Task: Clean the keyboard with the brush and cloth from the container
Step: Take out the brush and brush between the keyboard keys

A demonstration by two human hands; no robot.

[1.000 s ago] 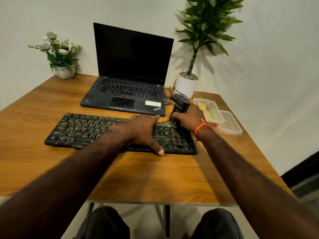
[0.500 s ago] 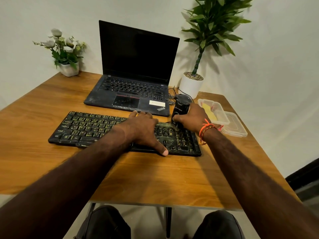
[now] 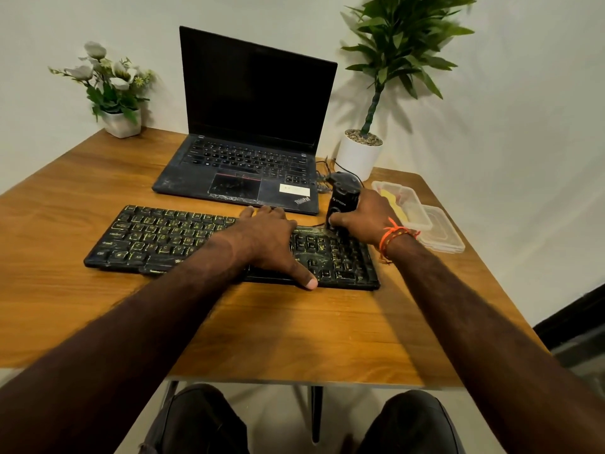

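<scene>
Keyboard point(image 3: 183, 240) lies before the laptop point(image 3: 248, 158), container point(image 3: 409, 204) at right.

I can read "ThinkPad" in slanted pale letters on the lower right palm rest of the open black laptop point(image 3: 248, 178). A white sticker point(image 3: 294, 189) beside that logo carries print too small for me to make out. The black cylindrical brush point(image 3: 342, 204) bears a pale logo and word I cannot read, and the black keyboard point(image 3: 157, 237) has yellowish key legends too blurred to read.
</scene>
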